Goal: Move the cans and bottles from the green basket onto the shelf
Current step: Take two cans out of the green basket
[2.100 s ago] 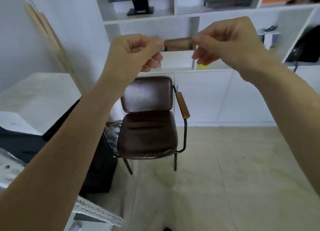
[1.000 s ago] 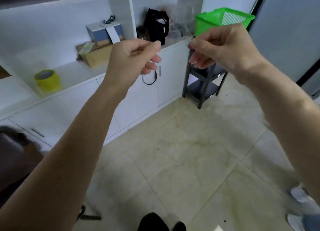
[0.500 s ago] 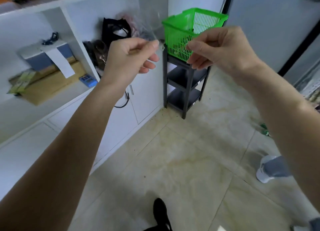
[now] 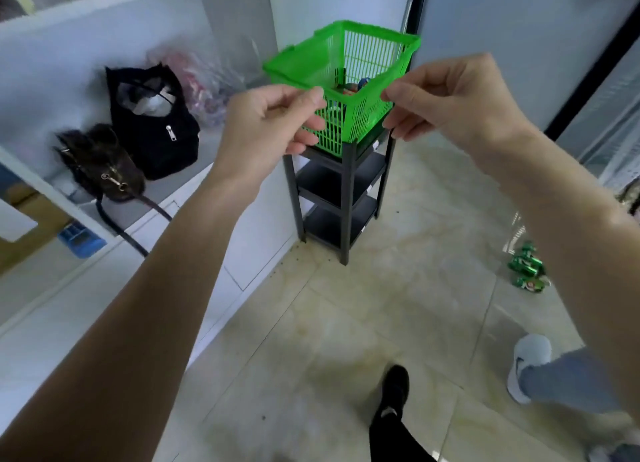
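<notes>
Much nearer now to the green slatted plastic basket: no longer small and far beyond the hands as a second ago, but right behind them, its near wall partly covered by the fingers. Sits on the top tier of the narrow black three-tier shelf rack, just beyond and below both hands.

Keeps the left hand and the right hand raised side by side, each closed in a pinch, thumb against forefinger, the other fingers curled. Holds nothing visible in either.

Shows a few coloured cans low inside the basket, between the two hands and a little beyond. Cannot count them, nor tell whether bottles lie there too.

Means, probably, that the walking is almost done and the reaching can begin: needs to open one hand and go over the near rim. No can seen yet on the lower tiers.

Leaves aside, most likely, the crushed green cans on the floor, far below and to the right of the right hand.
</notes>
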